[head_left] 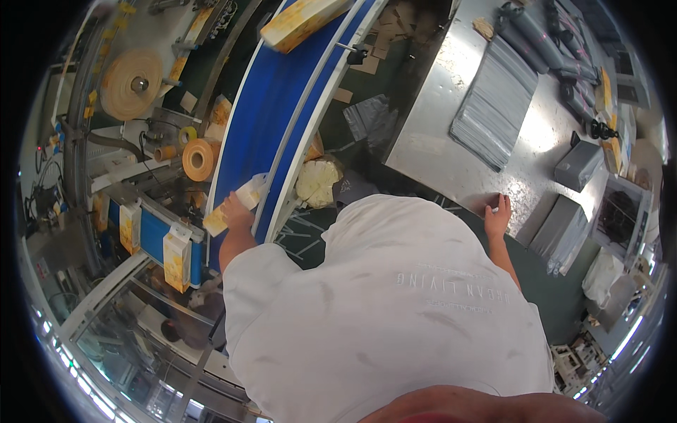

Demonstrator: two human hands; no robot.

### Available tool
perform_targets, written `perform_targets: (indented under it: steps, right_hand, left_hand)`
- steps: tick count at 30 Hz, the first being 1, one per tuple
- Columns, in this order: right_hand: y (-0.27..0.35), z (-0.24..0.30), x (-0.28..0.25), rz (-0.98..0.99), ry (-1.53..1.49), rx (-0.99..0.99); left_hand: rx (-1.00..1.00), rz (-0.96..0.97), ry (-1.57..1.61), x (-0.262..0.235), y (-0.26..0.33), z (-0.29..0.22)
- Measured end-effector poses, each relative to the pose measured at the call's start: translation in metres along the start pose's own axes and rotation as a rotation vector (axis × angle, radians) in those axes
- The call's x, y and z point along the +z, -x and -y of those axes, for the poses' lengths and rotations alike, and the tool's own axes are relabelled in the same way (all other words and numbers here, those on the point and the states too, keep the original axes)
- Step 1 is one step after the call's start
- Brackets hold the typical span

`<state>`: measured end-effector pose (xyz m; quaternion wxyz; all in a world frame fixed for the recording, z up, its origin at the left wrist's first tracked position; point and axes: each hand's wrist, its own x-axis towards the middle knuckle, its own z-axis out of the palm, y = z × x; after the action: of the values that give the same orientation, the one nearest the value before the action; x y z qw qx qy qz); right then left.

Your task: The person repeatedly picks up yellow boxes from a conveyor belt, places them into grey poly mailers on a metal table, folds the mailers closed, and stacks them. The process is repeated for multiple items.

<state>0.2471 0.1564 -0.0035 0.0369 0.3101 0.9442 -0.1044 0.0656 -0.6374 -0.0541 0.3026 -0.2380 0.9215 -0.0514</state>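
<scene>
My left hand (237,213) reaches out to the left and grips a yellow and white carton (233,206) at the near end of the blue conveyor belt (275,99). My right hand (497,215) rests on the edge of the steel table (451,141), fingers curled over something small and white that I cannot make out. A second yellow carton (300,21) rides the belt far up. My white shirt fills the lower middle of the view.
Brown tape rolls (199,158) and a large paper reel (132,83) sit on the machine at left, with upright yellow cartons (176,259) on a lower belt. A stack of grey plastic bags (493,109) lies on the steel table, grey boxes (578,166) beside it.
</scene>
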Motion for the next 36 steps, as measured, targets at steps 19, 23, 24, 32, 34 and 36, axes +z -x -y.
perform_targets:
  steps: [19, 23, 24, 32, 34, 36]
  right_hand:
    - [-0.047, -0.019, -0.023, 0.0, -0.291, -0.108]
    - [-0.069, 0.031, -0.044, 0.012, -0.828, -0.251]
    - [-0.073, 0.044, -0.047, 0.038, -0.941, -0.317]
    - [-0.083, 0.095, -0.059, 0.142, -1.347, -0.07]
    - [-0.082, 0.075, -0.044, 0.107, -1.339, 0.098]
    - [-0.074, 0.06, -0.03, 0.217, -1.061, 0.097]
  left_hand:
    - [0.764, -0.915, 0.696, -0.291, 0.08, -0.257]
    - [1.09, -0.453, 0.976, -0.263, 0.145, -0.386]
    - [1.151, -0.293, 0.952, -0.261, 0.179, -0.415]
    - [1.453, 0.174, 0.659, -0.198, 0.296, -0.562]
    - [1.754, -0.254, 0.354, -0.186, 0.317, -0.558]
    - [1.679, -0.302, 0.012, -0.169, 0.331, -0.527]
